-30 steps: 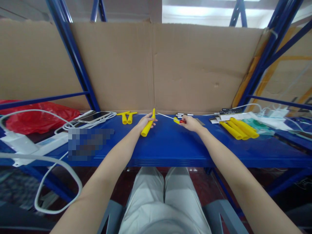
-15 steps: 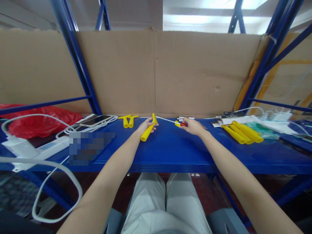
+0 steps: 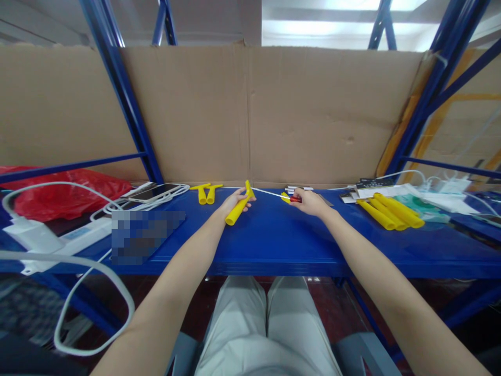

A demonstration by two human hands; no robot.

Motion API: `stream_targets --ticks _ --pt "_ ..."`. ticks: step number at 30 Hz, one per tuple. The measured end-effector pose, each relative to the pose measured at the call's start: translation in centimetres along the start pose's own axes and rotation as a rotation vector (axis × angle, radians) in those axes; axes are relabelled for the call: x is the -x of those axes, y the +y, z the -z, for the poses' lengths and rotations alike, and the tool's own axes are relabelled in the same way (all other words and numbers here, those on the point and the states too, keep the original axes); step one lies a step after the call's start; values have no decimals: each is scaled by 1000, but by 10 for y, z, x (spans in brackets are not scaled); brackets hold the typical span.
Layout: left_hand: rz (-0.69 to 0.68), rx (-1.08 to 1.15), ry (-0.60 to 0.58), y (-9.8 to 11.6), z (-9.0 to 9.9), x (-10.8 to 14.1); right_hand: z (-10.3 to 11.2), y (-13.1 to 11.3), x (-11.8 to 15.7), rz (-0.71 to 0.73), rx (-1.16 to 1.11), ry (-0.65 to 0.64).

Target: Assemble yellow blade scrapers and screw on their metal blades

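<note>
My left hand [image 3: 235, 200] is closed around a yellow T-shaped plastic handle [image 3: 236, 210], its round hollow end pointing down towards me and its crossbar at the top. My right hand [image 3: 308, 201] grips a red-handled screwdriver [image 3: 294, 199]. A thin pale line runs from the screwdriver leftwards to near the T-shaped handle; whether all of it is the shaft I cannot tell. A small yellow piece [image 3: 285, 197] lies beside the screwdriver, left of my right fingers. Two more yellow T-shaped handles [image 3: 206, 195] stand at the back, left of my left hand.
Several yellow tubes [image 3: 385, 211] lie at the right by papers and a green bag [image 3: 426, 210]. Left are a phone [image 3: 153, 192], white cables, a power strip [image 3: 84, 235] and a red bag [image 3: 74, 193]. Cardboard [image 3: 188, 115] backs the blue table [image 3: 274, 245].
Almost nothing differs. The view has tilted very slightly; both hands keep their grip and place.
</note>
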State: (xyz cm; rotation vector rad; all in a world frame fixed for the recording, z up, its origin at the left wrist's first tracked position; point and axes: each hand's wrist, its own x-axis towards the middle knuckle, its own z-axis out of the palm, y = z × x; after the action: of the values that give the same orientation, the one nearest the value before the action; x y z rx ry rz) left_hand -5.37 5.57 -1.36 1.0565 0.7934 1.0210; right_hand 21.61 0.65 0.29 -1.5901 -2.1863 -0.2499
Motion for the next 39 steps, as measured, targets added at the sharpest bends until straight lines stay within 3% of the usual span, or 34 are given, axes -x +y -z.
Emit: stream_targets --ticks 29,39 --pt "-14 -3 -45 3 -1 2 1 2 -1 -10 -18 -18" --pt "-21 -68 0 5 -6 5 3 3 -1 3 40 -19"
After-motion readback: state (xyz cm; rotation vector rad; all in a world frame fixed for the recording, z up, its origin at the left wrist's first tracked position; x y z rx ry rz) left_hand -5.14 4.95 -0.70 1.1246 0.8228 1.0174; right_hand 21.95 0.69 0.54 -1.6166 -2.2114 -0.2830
